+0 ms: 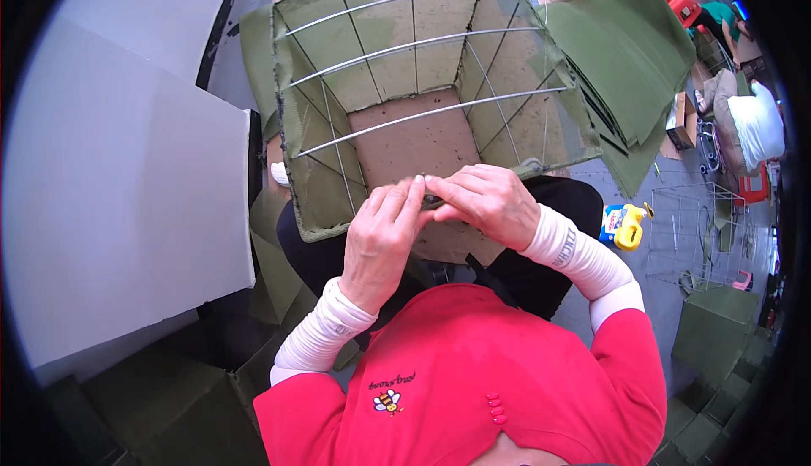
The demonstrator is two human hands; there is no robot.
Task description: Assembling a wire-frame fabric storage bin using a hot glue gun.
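A wire-frame box [321, 231] covered in olive-green cloth stands open in front of me, between my knees. Thin metal rods [422, 46] cross its opening, and a brown bottom shows inside. At the middle of the near rim, my left hand [378, 234] and my right hand [492, 204] meet with fingertips almost touching. Both have bent fingers pinching the cloth edge of the box there. A small dark spot shows under the right fingers; what it is I cannot make out. The fingers partly hide the rim.
A large pale grey panel [160, 162] fills the left side. Stacked green cloth sheets [625, 52] lie at the far right. Nearer are a yellow-and-blue bottle [627, 228], a bare wire frame [680, 229] and a green box [715, 331]. Another person [720, 22] is at the far right.
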